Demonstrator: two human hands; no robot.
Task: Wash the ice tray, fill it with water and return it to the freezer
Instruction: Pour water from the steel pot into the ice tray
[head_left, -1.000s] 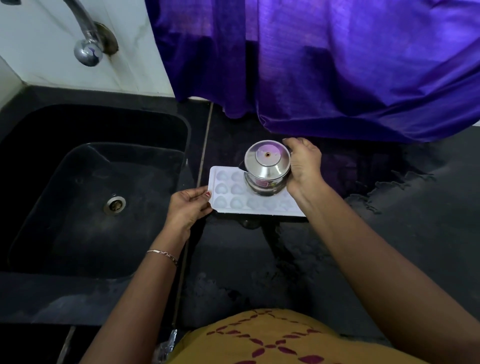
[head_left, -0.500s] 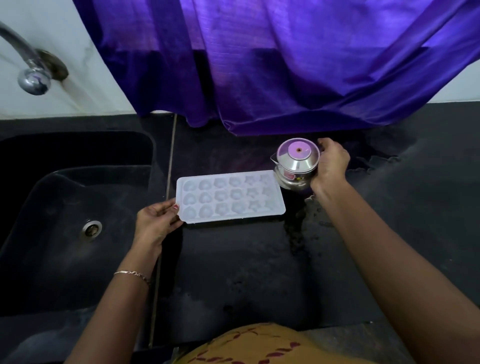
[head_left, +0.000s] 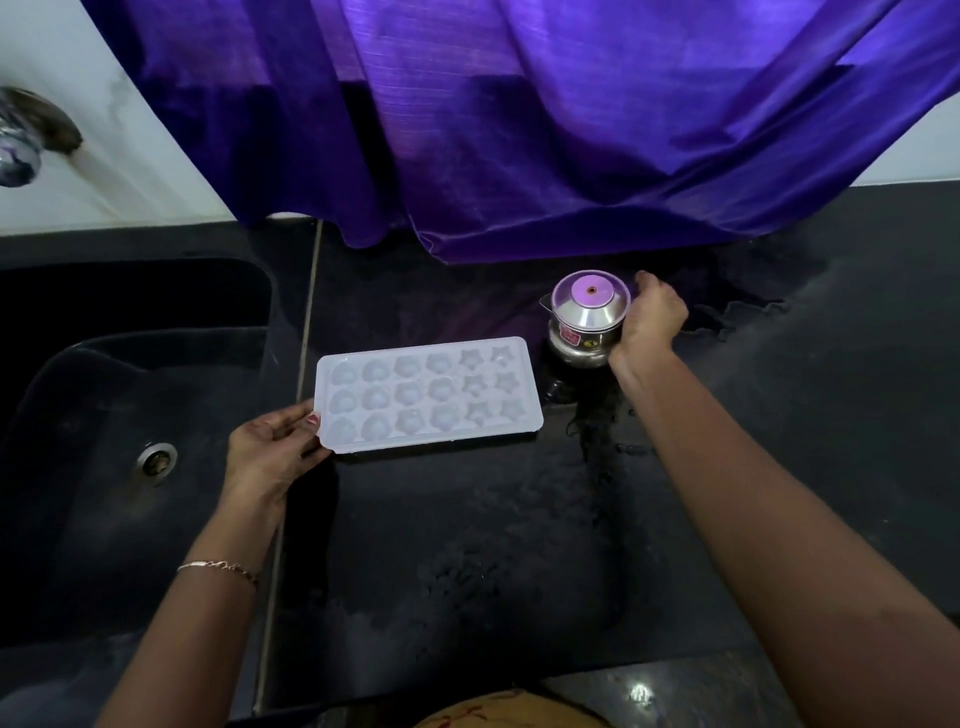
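Note:
A white ice tray with heart, flower and star moulds lies flat on the black counter, just right of the sink. My left hand grips its left short edge. A small steel jug stands upright on the counter past the tray's right end, with my right hand closed around its right side. I cannot tell whether the moulds hold water.
A black sink with a steel drain fills the left. A tap sticks out of the white wall at upper left. A purple cloth hangs down over the counter's back. Water is spilled near the jug.
The jug was over the tray one second ago; my right hand has carried it off to the right and set it down beside the tray. My left hand stays on the tray's edge.

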